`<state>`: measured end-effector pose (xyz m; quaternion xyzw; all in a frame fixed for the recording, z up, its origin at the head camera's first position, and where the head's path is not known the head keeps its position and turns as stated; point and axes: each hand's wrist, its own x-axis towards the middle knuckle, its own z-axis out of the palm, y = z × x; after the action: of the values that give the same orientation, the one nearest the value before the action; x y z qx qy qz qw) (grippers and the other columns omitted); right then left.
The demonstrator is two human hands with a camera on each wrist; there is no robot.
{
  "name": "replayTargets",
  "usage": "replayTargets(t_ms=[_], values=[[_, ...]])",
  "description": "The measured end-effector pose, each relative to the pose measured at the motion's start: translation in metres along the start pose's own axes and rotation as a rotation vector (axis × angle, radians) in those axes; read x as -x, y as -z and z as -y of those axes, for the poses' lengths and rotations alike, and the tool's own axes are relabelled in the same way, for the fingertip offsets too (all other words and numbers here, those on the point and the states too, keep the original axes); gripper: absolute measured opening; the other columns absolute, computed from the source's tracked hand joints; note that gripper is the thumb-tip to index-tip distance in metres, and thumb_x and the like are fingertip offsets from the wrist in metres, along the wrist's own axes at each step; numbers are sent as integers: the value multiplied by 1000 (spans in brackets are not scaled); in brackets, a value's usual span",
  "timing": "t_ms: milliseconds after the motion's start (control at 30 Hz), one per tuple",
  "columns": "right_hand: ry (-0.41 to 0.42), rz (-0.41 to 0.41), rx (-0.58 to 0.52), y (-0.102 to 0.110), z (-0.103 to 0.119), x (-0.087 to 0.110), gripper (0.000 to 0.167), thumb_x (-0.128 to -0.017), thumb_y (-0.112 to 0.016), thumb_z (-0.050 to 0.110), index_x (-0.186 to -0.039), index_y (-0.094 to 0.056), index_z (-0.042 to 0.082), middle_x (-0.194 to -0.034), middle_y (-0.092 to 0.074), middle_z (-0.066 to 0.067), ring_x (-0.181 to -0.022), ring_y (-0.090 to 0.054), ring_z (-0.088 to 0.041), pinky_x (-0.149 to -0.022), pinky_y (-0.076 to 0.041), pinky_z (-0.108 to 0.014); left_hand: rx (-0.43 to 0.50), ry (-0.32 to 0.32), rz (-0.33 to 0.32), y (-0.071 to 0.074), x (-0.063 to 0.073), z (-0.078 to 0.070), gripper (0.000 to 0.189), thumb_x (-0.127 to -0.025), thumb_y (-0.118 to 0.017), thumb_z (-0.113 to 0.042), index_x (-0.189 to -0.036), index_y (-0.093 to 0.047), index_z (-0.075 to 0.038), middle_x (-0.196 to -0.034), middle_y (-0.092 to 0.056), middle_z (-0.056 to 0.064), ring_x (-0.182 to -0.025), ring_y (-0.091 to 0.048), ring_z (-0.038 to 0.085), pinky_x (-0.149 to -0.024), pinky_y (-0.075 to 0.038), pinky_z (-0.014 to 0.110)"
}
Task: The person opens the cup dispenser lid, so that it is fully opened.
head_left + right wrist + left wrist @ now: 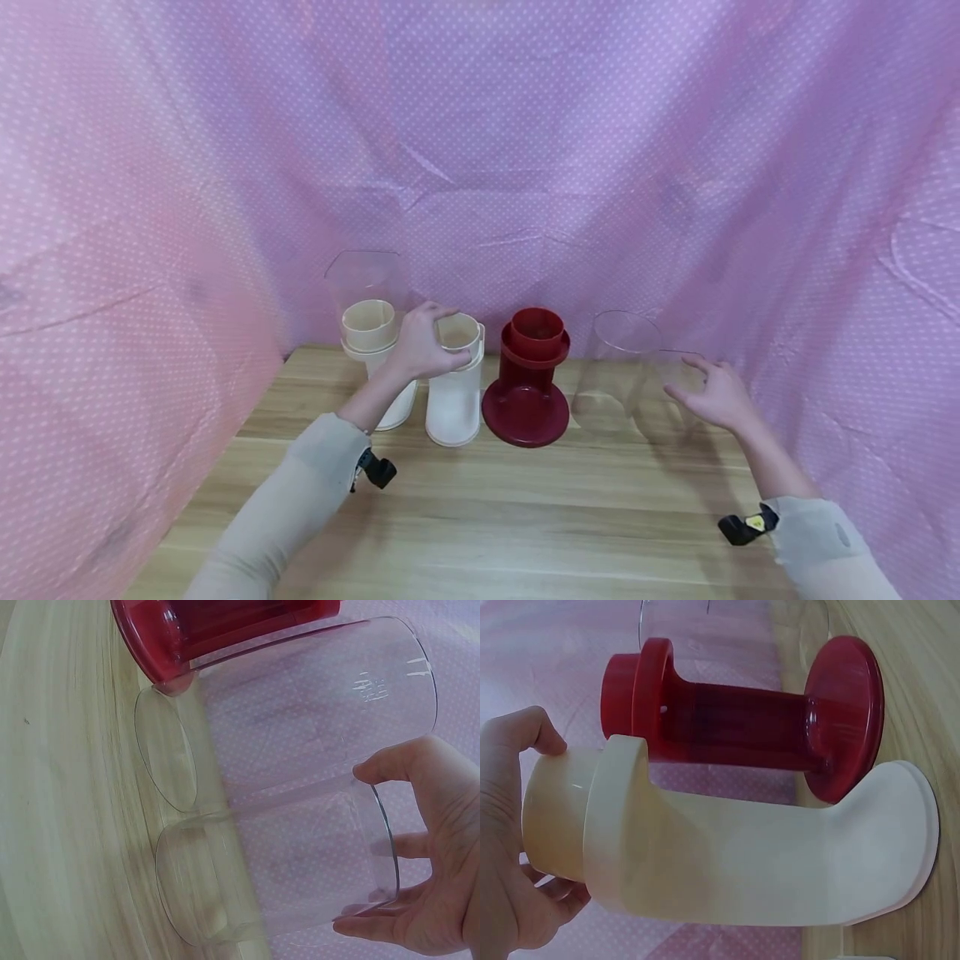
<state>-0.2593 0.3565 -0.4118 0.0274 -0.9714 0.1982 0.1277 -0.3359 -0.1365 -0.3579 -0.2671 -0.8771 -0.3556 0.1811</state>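
My left hand (429,343) grips the round cream collar on top of a cream-white stand (735,855), thumb and fingers on opposite sides. The stand is upright on a flat rounded foot, with a curved, open-fronted back. Far to the right, my right hand (716,393) holds the rim of a clear container (300,862) from above, thumb on one side and fingers on the other. This container stands upright on the table, right beside a taller clear container (300,712). A red stand (528,375) of similar shape stands between the hands.
A second cream-white stand (369,327) stands left of the held one, partly behind my left forearm. Another clear container (365,271) shows faintly behind it. The wooden table (480,525) meets a pink dotted cloth (480,167) at the back and sides.
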Motion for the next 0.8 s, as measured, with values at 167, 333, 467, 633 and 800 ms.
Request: replayTargets(t_ms=[167, 333, 467, 633, 800], values=[[-3, -3, 3, -1, 0, -1, 75, -92, -76, 40, -146, -55, -7, -114, -68, -41, -100, -60, -47, -84, -51, -62, -9, 26, 9, 1, -9, 7, 72, -70, -83, -30, -131, -71, 7, -129, -71, 26, -123, -66, 43, -105, -56, 58], [-26, 12, -5, -1, 2, 0, 76, -93, -75, 41, -148, -53, -7, -117, -65, -43, -102, -60, -48, -82, -53, -62, -16, 56, 45, 2, -16, 11, 70, -73, -82, -29, -134, -70, 4, -133, -69, 25, -126, -64, 45, -104, -56, 59], [-35, 27, -6, -1, 4, -1, 77, -94, -73, 41, -150, -51, -7, -127, -60, -47, -110, -58, -54, -87, -52, -68, -27, 64, 68, 4, -20, 13, 72, -73, -81, -31, -135, -70, 3, -136, -68, 26, -129, -62, 46, -107, -54, 59], [-48, 32, -8, 2, 9, -1, 83, -95, -72, 42, -153, -42, -10, -143, -48, -50, -128, -47, -66, -102, -44, -79, -47, 63, 83, 5, -22, 15, 73, -75, -80, -32, -139, -67, 2, -139, -65, 26, -132, -59, 46, -109, -52, 60], [-56, -85, -69, 11, 24, 1, 91, -95, -73, 39, -159, -31, -11, -155, -30, -50, -139, -33, -70, -110, -32, -85, -78, -8, 34, 15, -21, 1, 79, -77, -83, -36, -144, -63, -1, -144, -62, 23, -136, -57, 44, -112, -50, 61]])
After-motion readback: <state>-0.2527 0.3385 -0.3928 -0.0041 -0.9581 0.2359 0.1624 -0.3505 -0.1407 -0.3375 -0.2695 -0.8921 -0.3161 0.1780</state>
